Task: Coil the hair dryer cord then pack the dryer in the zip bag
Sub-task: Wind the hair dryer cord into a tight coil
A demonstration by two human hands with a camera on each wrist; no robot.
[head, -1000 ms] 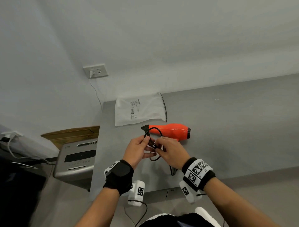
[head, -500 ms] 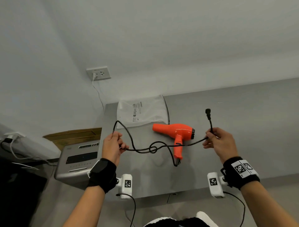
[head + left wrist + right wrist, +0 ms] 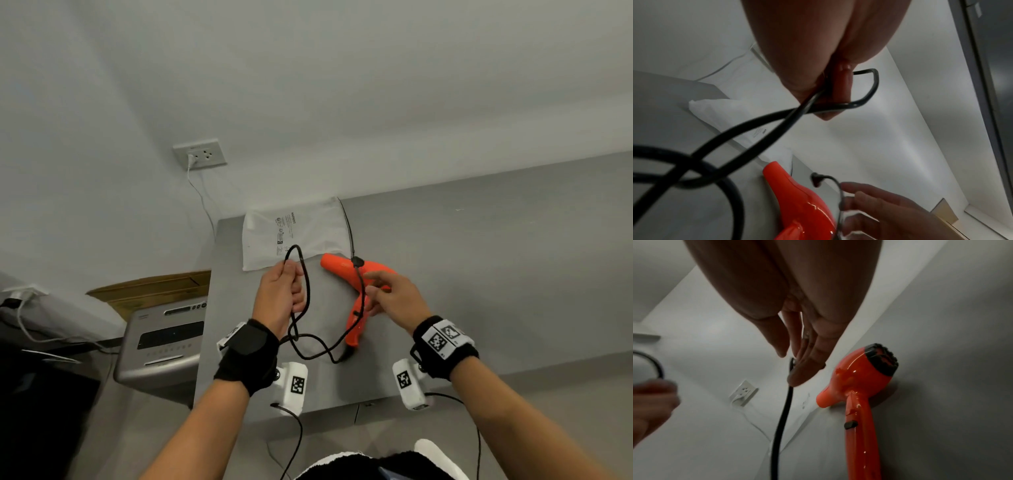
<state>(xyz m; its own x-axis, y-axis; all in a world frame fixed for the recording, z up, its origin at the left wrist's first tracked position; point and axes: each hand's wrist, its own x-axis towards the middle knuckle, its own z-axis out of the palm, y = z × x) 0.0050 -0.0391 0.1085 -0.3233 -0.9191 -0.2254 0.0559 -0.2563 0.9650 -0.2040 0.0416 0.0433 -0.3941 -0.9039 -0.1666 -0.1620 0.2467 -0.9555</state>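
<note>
An orange hair dryer (image 3: 368, 274) lies on the grey table (image 3: 496, 274), handle toward me. Its black cord (image 3: 310, 346) runs from the handle's end in loose loops over the table and up to both hands. My left hand (image 3: 282, 291) grips a raised loop of the cord (image 3: 863, 100) between thumb and fingers. My right hand (image 3: 383, 294), just above the dryer (image 3: 859, 378), pinches the cord (image 3: 785, 410) a little below the plug (image 3: 357, 262), its other fingers spread. The white zip bag (image 3: 294, 233) lies flat behind the hands, by the wall.
A silver machine (image 3: 164, 346) stands below the table's left edge, a cardboard box (image 3: 154, 291) behind it. A wall socket (image 3: 200, 155) with a white lead sits above the bag. The table stretches bare to the right.
The hands, spread wide with the cord stretched half a second ago, have come back together. The right hand has carried the plug end left toward the left hand's loop, and the cord hangs slack.
</note>
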